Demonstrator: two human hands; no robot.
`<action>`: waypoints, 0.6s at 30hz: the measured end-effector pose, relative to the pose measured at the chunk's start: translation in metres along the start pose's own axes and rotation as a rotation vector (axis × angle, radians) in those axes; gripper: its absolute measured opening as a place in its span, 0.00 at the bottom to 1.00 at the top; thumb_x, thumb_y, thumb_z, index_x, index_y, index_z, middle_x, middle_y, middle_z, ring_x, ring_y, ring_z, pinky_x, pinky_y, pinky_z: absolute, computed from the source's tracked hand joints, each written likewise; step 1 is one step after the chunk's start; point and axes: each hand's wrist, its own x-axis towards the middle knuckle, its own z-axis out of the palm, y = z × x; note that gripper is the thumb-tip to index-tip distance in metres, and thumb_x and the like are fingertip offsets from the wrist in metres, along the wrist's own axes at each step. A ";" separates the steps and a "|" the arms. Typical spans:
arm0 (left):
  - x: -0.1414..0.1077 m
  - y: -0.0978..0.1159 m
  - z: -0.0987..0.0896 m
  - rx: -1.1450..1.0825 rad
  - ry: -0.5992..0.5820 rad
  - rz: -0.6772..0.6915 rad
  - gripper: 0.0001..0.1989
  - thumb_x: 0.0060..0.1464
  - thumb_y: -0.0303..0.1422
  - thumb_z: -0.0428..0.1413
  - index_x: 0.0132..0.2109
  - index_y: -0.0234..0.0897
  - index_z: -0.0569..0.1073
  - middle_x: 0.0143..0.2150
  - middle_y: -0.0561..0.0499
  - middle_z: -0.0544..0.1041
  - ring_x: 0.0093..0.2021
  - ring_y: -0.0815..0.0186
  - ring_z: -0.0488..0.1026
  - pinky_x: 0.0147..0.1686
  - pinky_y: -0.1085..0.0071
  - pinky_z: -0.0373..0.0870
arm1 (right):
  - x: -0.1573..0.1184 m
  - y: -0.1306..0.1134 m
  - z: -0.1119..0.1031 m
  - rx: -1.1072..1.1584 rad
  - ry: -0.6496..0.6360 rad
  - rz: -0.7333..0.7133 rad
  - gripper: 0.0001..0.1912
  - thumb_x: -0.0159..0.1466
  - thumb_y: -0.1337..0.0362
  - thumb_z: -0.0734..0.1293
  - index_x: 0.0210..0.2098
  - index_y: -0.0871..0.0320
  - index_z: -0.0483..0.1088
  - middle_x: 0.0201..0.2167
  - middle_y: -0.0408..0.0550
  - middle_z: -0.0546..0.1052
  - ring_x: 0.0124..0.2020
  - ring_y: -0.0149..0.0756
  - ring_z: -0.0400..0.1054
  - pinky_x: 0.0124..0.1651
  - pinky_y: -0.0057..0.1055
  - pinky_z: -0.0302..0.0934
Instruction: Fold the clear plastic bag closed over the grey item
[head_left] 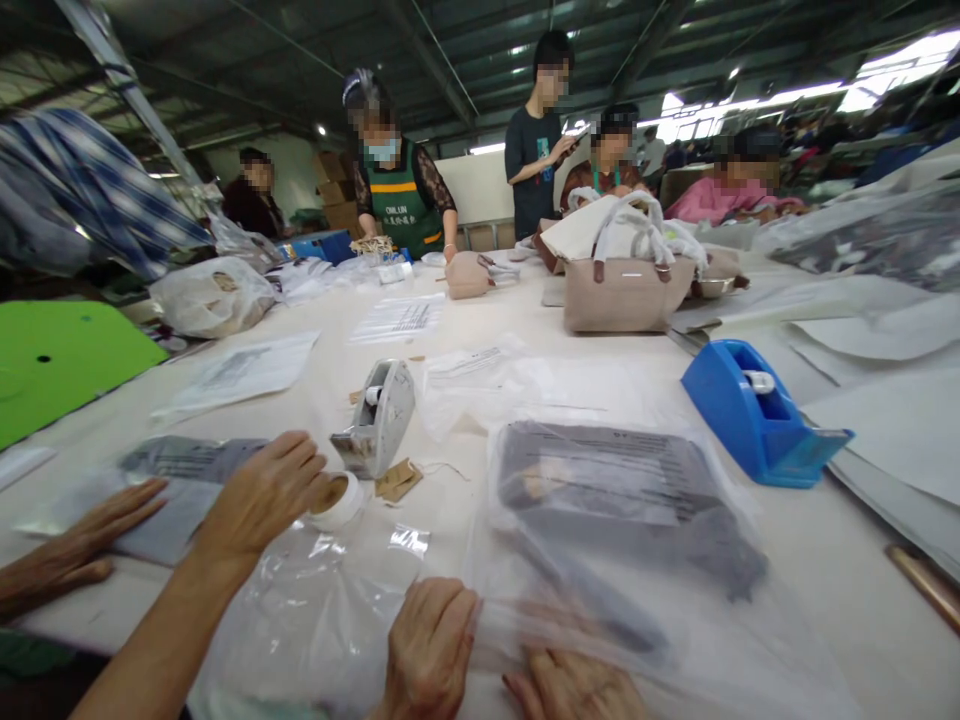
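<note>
- Two bare hands are working at the table's (495,320) near edge: our left hand (431,645) is curling its fingers closed around a gathered edge of the clear plastic bag (712,640), probably so the film isn't slipping.
- Our right hand (581,685) is showing through the film, fingers bent. Its lower part is running out of view, so we're not able to tell if it's really gripping anything.
- That bag is lying flat right in front of us, with a dark grey item (600,480) sitting inside, likely so the table is taking the weight.
- Blue tape dispenser (750,415) is standing off to the right, grey tape dispenser (379,425) beyond our left hand. We're guessing they're sitting there for easy reach.
- Over on our left, a co-worker's bent hand (262,490) is hovering or resting by the tape roll (337,497) (can't tell which), while a flatter hand (124,515) is lying on another packed bag (187,490), seemingly steadying it.
</note>
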 end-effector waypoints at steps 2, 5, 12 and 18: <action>-0.005 -0.003 0.001 0.012 -0.007 -0.004 0.10 0.53 0.19 0.47 0.38 0.33 0.69 0.32 0.47 0.71 0.33 0.67 0.68 0.35 0.71 0.68 | 0.000 0.011 0.002 -0.119 -0.024 0.026 0.14 0.64 0.59 0.57 0.40 0.57 0.71 0.35 0.48 0.78 0.36 0.36 0.71 0.41 0.29 0.65; -0.009 -0.005 0.003 0.016 -0.033 0.004 0.10 0.53 0.18 0.46 0.37 0.33 0.69 0.30 0.47 0.71 0.32 0.66 0.67 0.33 0.71 0.67 | -0.001 0.028 0.013 -0.167 0.077 0.081 0.16 0.65 0.64 0.54 0.34 0.56 0.73 0.39 0.49 0.77 0.44 0.40 0.68 0.50 0.36 0.60; -0.011 -0.004 0.006 0.007 -0.136 0.012 0.13 0.53 0.17 0.42 0.36 0.33 0.68 0.30 0.48 0.70 0.31 0.66 0.67 0.31 0.71 0.66 | -0.025 0.051 0.026 -0.069 0.119 0.115 0.16 0.63 0.66 0.55 0.43 0.56 0.71 0.37 0.50 0.76 0.40 0.39 0.70 0.43 0.34 0.66; -0.008 -0.004 0.003 0.006 -0.095 -0.019 0.15 0.52 0.16 0.41 0.36 0.33 0.69 0.31 0.48 0.71 0.31 0.68 0.67 0.30 0.74 0.67 | -0.041 0.060 -0.001 0.038 -0.093 0.327 0.20 0.64 0.60 0.52 0.49 0.56 0.68 0.42 0.51 0.76 0.41 0.41 0.71 0.38 0.33 0.70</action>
